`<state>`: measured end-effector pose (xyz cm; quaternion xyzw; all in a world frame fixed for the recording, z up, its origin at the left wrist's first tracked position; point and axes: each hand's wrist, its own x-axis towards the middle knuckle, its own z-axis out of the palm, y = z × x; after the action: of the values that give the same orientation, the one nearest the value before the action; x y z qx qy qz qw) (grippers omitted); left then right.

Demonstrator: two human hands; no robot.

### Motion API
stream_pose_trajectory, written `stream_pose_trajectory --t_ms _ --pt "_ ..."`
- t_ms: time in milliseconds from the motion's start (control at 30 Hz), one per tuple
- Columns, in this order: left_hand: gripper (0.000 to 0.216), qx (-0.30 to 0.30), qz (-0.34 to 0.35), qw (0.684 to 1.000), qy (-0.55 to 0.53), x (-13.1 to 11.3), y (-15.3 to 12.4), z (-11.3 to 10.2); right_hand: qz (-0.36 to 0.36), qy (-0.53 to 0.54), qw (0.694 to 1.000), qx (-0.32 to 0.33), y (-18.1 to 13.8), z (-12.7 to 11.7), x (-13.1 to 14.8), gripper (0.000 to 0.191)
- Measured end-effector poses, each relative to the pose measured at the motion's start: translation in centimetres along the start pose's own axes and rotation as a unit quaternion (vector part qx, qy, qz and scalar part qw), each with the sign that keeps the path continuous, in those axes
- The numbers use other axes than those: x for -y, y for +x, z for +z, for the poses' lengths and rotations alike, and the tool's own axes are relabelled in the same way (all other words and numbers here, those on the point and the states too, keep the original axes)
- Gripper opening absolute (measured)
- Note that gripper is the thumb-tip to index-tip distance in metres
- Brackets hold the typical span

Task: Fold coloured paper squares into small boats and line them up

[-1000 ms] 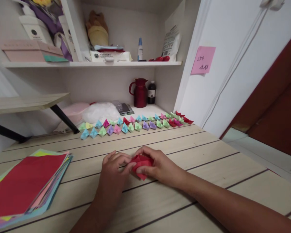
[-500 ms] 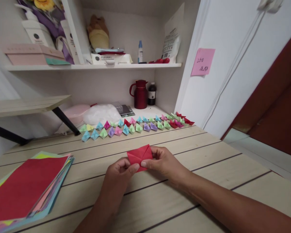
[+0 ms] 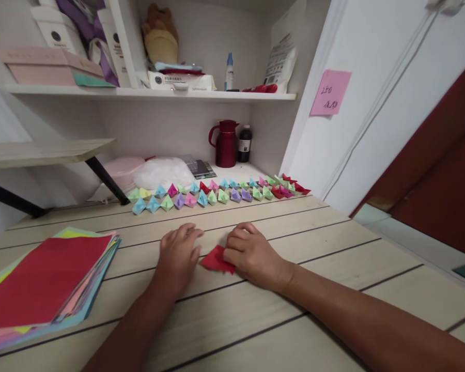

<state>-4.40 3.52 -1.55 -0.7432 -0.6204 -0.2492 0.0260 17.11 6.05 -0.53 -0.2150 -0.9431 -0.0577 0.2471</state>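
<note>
A folded piece of red paper (image 3: 216, 260) lies flat on the wooden table (image 3: 325, 243) between my hands. My right hand (image 3: 251, 253) has its fingers curled and pressed down on the paper's right side. My left hand (image 3: 178, 256) rests flat on the table just left of the paper, fingers stretched forward and touching its left edge. Most of the red paper is hidden under my fingers.
A stack of coloured paper sheets (image 3: 42, 281), red on top, lies at the left. Two rows of small folded paper boats (image 3: 217, 194) line the table's far edge. Behind them stand a red jug (image 3: 225, 144), a dark bottle (image 3: 245, 144) and a white bag (image 3: 163, 173).
The red paper, held up between both hands half a second ago, now lies pressed flat on the table. My left hand has opened and lies beside it.
</note>
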Motion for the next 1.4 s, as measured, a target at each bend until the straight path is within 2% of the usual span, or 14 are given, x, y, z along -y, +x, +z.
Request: stream_pose_trajectory --t_ms 67,133,200,267,300,367,433,500,600,733,833,967,1233,1400 --pt "0.042 -0.016 -0.011 0.999 0.025 1.0 -0.1 -0.6 -0.017 -0.003 1.000 0.025 0.0 0.2 0.2 0.029" --pt "0.041 -0.056 -0.020 0.998 -0.002 1.1 -0.3 -1.4 -0.021 -0.011 0.999 0.041 0.0 0.3 0.4 0.027" --pt "0.034 -0.074 0.022 0.995 -0.057 0.2 -0.5 -2.2 -0.015 -0.018 0.998 0.053 0.0 0.2 0.5 0.024" --pt "0.029 -0.035 0.096 0.990 -0.092 -1.1 -0.9 -2.5 0.001 -0.008 0.998 0.062 -0.2 0.1 0.5 0.020" --pt "0.027 0.005 0.124 0.987 -0.098 -1.7 -1.1 -2.6 0.012 0.005 0.998 0.066 -0.3 0.1 0.5 0.019" --pt "0.020 0.079 0.142 0.981 -0.105 -2.4 -1.5 -2.4 0.038 0.045 0.996 0.069 -0.6 -0.1 0.4 0.018" --pt "0.017 0.124 0.129 0.978 -0.111 -2.5 -1.7 -2.1 0.063 0.097 0.991 0.062 -0.8 -0.2 0.0 0.022" --pt "0.025 0.141 0.117 0.976 -0.116 -2.1 -1.8 -1.9 0.084 0.154 0.983 0.050 -1.1 -0.3 -0.6 0.022" --pt "0.028 0.144 0.116 0.976 -0.112 -1.6 -1.6 -1.8 0.112 0.226 0.967 0.027 -1.2 -0.2 -1.7 0.013" --pt "0.012 0.140 0.092 0.978 -0.121 -1.8 -1.3 -1.6 0.167 0.257 0.952 0.016 -1.2 -0.1 -2.7 0.002" --pt "0.020 0.131 0.030 0.981 -0.142 -2.1 -1.0 -1.3 0.195 0.258 0.946 0.021 -1.1 0.1 -2.7 0.007" --pt "0.020 0.115 -0.025 0.980 -0.159 -2.5 -0.7 -0.8 0.207 0.223 0.952 0.035 -0.9 0.4 -2.4 0.008" --pt "0.018 0.056 -0.066 0.991 -0.102 -2.8 -0.6 0.5 0.227 0.145 0.962 0.034 -0.2 1.0 -1.5 0.016" --pt "0.020 0.053 -0.044 0.995 -0.067 -2.7 -0.6 0.9 0.234 0.123 0.964 0.034 0.1 1.3 -1.3 0.018"
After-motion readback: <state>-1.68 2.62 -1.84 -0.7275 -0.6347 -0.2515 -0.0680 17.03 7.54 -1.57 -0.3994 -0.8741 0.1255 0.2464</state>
